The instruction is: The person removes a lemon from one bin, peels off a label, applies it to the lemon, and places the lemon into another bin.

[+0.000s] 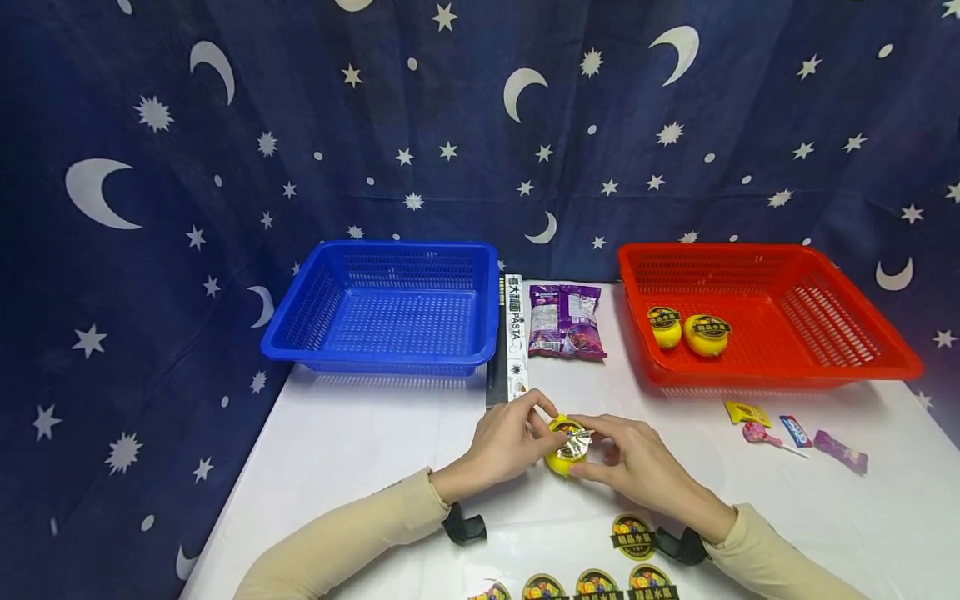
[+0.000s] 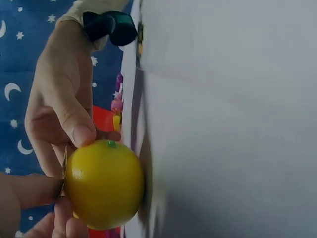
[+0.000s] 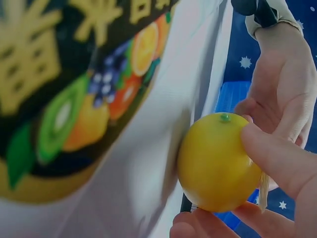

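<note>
A round yellow fruit (image 1: 560, 463) with a green stem spot sits on the white table between both hands. A round black-and-gold sticker (image 1: 573, 442) lies against its face, its shiny right edge standing off the skin. My left hand (image 1: 504, 439) has its thumb on the sticker and its curled index finger at the fruit's far edge. The right hand (image 1: 643, 458) grips the fruit from the other side, thumb on the near edge and fingers beyond. In the left wrist view the sticker (image 2: 64, 166) appears edge-on beside the fruit (image 2: 106, 186).
Several fruit stickers (image 1: 597, 586) lie at the front edge. A blue basket (image 1: 480, 354) stands at back left. The red basket (image 1: 825, 375) at back right holds two labelled yellow fruits (image 1: 707, 336). Between them are a pasta box (image 1: 516, 333) and purple packet (image 1: 566, 321); sweets (image 1: 795, 431) lie right.
</note>
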Demonstrator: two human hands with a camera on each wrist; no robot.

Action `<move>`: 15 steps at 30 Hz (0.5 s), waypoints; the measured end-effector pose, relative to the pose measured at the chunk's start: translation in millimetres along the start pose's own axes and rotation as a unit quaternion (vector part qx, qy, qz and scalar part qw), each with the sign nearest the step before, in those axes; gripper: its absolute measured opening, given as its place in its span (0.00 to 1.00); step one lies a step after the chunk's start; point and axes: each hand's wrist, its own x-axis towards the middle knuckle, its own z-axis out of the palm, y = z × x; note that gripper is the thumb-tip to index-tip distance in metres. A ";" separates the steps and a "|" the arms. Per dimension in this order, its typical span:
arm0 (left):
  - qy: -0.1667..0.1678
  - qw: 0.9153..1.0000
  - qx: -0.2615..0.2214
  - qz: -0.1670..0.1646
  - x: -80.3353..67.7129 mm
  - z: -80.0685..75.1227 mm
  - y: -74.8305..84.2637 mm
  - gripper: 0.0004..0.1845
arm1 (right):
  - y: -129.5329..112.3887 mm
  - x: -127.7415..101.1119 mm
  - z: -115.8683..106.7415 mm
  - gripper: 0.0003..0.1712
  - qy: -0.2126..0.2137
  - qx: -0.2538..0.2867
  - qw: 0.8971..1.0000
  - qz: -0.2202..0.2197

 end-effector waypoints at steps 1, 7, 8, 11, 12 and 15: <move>0.007 1.000 0.024 0.010 -0.1 -0.6 0.7 0.12 | -0.1 0.3 -0.1 0.36 -0.001 0.004 1.000 0.002; 0.041 0.990 0.118 0.068 -4.7 0.9 3.2 0.09 | -0.6 -0.1 -2.5 0.36 -0.012 0.012 1.000 -0.002; 0.042 0.988 0.128 0.078 -5.8 1.3 3.6 0.09 | -0.8 -0.3 -3.5 0.37 -0.015 0.010 1.000 -0.004; 0.043 0.982 0.151 0.108 -7.3 2.4 5.0 0.10 | -1.3 -0.9 -8.2 0.40 -0.018 0.004 1.000 -0.013; 0.044 0.980 0.158 0.114 -7.2 2.5 5.1 0.10 | -1.3 -0.7 -9.7 0.40 -0.014 0.009 1.000 -0.014; 0.047 0.978 0.166 0.118 -6.1 2.3 4.8 0.11 | -1.0 1.1 -11.8 0.32 0.012 0.037 0.999 -0.026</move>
